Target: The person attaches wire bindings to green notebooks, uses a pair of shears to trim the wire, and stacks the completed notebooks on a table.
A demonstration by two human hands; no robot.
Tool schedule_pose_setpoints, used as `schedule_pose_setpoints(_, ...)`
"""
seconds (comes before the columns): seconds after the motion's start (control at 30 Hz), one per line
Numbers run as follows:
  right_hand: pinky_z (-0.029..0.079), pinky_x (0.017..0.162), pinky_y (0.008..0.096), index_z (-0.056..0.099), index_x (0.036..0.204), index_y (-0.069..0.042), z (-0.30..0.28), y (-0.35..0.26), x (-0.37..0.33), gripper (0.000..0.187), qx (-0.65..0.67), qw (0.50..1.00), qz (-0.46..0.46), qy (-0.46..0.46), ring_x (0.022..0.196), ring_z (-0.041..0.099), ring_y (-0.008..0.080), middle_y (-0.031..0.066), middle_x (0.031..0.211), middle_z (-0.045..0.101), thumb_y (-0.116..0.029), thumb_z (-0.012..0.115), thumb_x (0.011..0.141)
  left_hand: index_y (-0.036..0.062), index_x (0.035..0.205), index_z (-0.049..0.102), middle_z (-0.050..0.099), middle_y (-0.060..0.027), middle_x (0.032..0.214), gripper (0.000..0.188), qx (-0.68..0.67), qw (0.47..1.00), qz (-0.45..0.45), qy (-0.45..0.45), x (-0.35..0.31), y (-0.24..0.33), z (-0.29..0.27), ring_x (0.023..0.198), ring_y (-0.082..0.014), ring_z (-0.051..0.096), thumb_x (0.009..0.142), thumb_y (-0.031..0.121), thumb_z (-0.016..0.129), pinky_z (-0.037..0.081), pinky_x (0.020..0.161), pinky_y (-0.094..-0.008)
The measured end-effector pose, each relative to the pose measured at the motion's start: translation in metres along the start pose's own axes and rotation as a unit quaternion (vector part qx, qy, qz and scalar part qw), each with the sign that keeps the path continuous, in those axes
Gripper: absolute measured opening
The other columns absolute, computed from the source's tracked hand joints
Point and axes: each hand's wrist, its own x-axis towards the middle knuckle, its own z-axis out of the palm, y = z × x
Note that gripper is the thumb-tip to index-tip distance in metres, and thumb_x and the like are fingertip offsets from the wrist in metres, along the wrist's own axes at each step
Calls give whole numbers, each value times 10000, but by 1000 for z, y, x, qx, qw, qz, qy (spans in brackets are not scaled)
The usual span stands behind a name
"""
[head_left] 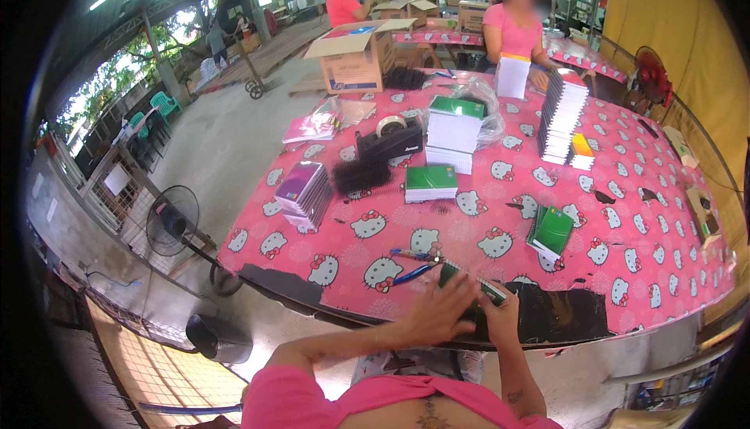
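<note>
My left hand (442,309) lies flat with spread fingers on top of a small green notebook (478,282) at the near edge of the table (469,234), which is covered with a pink cartoon-cat cloth. My right hand (498,318) grips the same notebook from its right side and underneath. Blue pens (414,265) lie just left of my hands. Another green notebook (551,230) rests further right on the cloth.
On the table stand stacks of green notebooks (453,128), a purple-covered stack (303,191), black binding combs (361,174), a tape dispenser (391,138) and a tall white stack (561,116). A person in pink (514,30) stands across the table. A cardboard box (355,58) and a floor fan (172,222) are to the left.
</note>
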Motion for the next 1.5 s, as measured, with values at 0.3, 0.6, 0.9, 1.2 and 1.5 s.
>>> schedule_pose_setpoints(0.3, 494, 825, 253, 685, 1162, 27, -15, 22, 10, 259, -55, 991, -49, -113, 912, 605, 80, 18, 987, 704, -1, 686, 904, 103, 1163, 601, 591, -42, 1197, 335, 26, 995, 80, 44, 34, -33, -14, 1155, -184, 573, 891, 275, 691, 228, 1169, -589)
schedule_pose_setpoints(0.6, 497, 795, 275, 675, 1089, 24, -10, 36, 12, 218, -91, 990, -75, -80, 872, 584, 85, 14, 912, 684, 33, 646, 874, -50, 1523, 286, 258, -239, 1604, 842, -2, 998, 42, 37, -12, 12, 10, 1515, -361, 193, 985, 584, 420, 105, 1187, -616)
schedule_pose_setpoints(0.9, 522, 798, 350, 642, 1232, 18, -12, 43, 21, 377, -143, 982, -111, -47, 835, 665, 193, 198, 963, 729, -65, 659, 865, -53, 1531, 259, 228, -247, 1613, 847, -6, 1000, 3, -28, 9, 4, 22, 1523, -385, 156, 992, 584, 401, 51, 1187, -628)
schedule_pose_setpoints(1.2, 521, 715, 346, 654, 1248, -32, -14, 42, 19, 406, -120, 985, -91, -84, 742, 597, 123, 234, 873, 687, 7, 667, 844, -43, 1534, 278, 241, -235, 1612, 803, 11, 999, 31, -14, 29, 1, 10, 1526, -369, 163, 1001, 538, 433, 59, 1186, -620)
schedule_pose_setpoints(1.5, 531, 740, 357, 662, 1213, -14, -14, 42, 21, 394, -140, 980, -105, -91, 784, 681, 203, 202, 919, 723, 7, 686, 821, 76, 1341, 568, 619, -92, 1292, 497, 34, 992, 87, 90, 41, -16, 3, 1250, -269, 563, 929, 339, 657, 186, 1166, -615)
